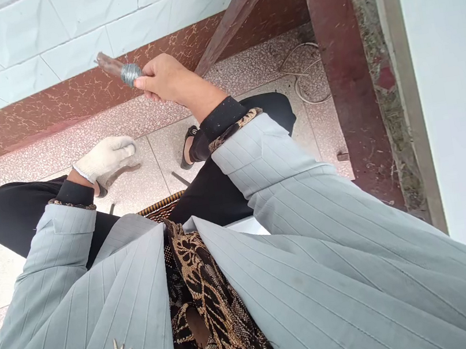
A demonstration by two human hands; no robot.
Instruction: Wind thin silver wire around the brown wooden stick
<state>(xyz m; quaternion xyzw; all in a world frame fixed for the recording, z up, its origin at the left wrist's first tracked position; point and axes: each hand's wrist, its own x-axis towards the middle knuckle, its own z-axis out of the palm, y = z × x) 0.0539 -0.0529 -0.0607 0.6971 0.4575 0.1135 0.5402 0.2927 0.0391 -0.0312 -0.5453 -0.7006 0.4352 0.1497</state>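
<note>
My right hand [164, 80] is bare and closed round the near end of a brown stick-like tool [109, 64] bound with silvery wire [130, 74]. The tool's far end points up and left, in front of the wall base, and is somewhat blurred. My fingers hide the rest of its handle. My left hand [110, 156], in a white knitted glove, hovers above the floor by my left knee. Its fingers are loosely bent and a little apart, and I see nothing in them. The lower side of the glove looks brownish.
I sit low on a seat with a woven edge [161, 205], legs spread. White wall tiles [11, 38] meet a brown skirting [32, 117] ahead. A slanted wooden bar [235, 14] and a dark red post [349, 75] stand right. A pale cable [304, 79] lies coiled on the floor.
</note>
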